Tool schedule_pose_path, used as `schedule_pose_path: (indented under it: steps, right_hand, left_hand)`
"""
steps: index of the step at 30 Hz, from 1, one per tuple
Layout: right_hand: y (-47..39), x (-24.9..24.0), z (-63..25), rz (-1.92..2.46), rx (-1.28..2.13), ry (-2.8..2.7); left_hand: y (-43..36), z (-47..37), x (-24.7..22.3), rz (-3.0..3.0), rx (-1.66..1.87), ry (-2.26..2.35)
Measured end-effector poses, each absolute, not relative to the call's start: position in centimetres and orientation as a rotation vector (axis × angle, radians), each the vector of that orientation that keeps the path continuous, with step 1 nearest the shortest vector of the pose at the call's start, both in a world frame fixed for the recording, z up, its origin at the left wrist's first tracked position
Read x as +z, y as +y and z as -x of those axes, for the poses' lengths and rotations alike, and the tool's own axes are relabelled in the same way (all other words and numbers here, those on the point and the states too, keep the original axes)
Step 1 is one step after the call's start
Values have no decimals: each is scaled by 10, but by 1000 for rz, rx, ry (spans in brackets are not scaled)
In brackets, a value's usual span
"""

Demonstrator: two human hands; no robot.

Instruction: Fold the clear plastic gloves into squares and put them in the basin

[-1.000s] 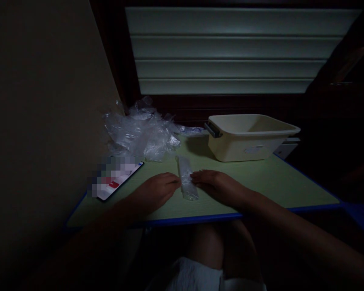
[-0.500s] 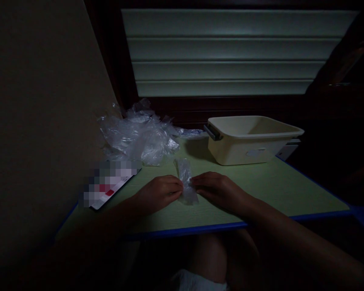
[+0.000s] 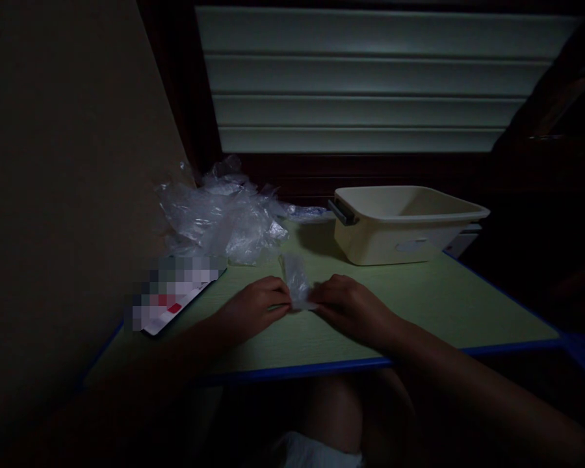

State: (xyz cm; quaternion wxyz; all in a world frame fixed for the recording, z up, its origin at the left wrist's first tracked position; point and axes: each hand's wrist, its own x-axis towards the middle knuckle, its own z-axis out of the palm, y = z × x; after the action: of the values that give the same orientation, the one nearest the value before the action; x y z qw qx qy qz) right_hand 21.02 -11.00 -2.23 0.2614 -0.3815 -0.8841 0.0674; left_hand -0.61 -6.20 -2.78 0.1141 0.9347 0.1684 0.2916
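Holding the folded clear plastic bag (image 3: 296,276) down on the pale green desk (image 3: 429,312), near the middle of the near half, between both hands, with the long side running from near to far. Pinching the near left corner with the left hand (image 3: 256,305), with the fingers pressed together and closed on the thumb at the plastic. Apparently pinching the near right corner likewise with the right hand (image 3: 355,305); too dim to tell the exact hold of thumb and fingers there. Compared with half a second ago, no longer reaching past the fingertips toward the near edge; now ending right at them, seemingly turned up into a fold. By judgement, making the strip shorter and more compact, with the crease probably not yet pressed flat. Leaving untouched a crumpled heap of clear plastic bags (image 3: 224,214) at far left, a slanted phone (image 3: 160,322) left of the left hand, partly pixelated, and a cream plastic bin (image 3: 380,242) at far right, well apart from both hands.
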Motion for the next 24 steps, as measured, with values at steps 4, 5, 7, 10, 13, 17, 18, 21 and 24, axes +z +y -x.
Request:
schedule_pose_path:
  steps: [4, 5, 7, 10, 13, 17, 18, 21, 24]
  right_hand:
    - [-112, -20, -207, 1103, 266, -2294]
    - [-112, -19, -206, 1122, 289, -2265]
    - [-111, -19, -204, 1162, 345, -2201]
    - [-107, -21, -203, 1215, 453, -2109]
    - [-104, -23, -203, 1243, 562, -2055]
    - [-104, -24, -203, 1257, 654, -2010]
    - [-105, -24, -202, 1256, 673, -2006]
    - [-107, -23, -201, 1258, 707, -2011]
    - [-110, -23, -201, 1282, 668, -1993]
  left_hand:
    - [-61, 6, -26, -2721, 851, 554]
    - [-60, 6, -27, -2715, 850, 573]
    - [-59, 6, -27, -2701, 853, 616]
    - [-57, 5, -29, -2667, 868, 690]
    - [-56, 3, -30, -2629, 876, 746]
    - [-59, 0, -31, -2595, 866, 792]
    - [-59, -1, -31, -2590, 864, 804]
    - [-61, -2, -31, -2591, 844, 836]
    - [-63, -2, -29, -2615, 803, 843]
